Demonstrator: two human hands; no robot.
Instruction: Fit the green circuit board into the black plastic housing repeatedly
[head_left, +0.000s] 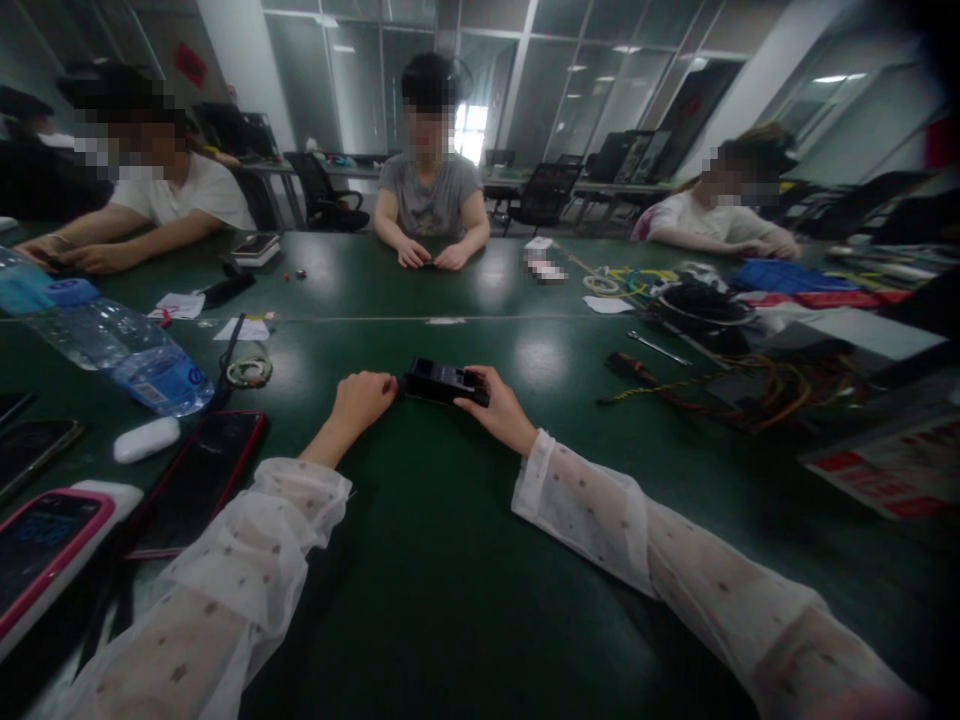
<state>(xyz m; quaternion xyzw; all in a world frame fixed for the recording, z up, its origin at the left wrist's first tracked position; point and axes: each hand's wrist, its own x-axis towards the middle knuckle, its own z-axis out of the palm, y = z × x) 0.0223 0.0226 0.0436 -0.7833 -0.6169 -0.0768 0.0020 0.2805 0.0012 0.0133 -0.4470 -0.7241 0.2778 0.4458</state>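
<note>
A small black box-shaped device (442,378) with a dark screen and small keys lies on the green table in front of me. My right hand (499,405) grips its right end, thumb on the near side and fingers over the far side. Just off the device's left end, my left hand (361,402) rests on the table with its fingers curled in. What is inside those fingers, if anything, is hidden.
Left of me are a water bottle (135,350), a white earbud case (146,440), a red-edged phone (199,480) and a pink-cased phone (52,550). To the right lie a wrench (658,347) and tangled wires (780,385). Several people sit across the table.
</note>
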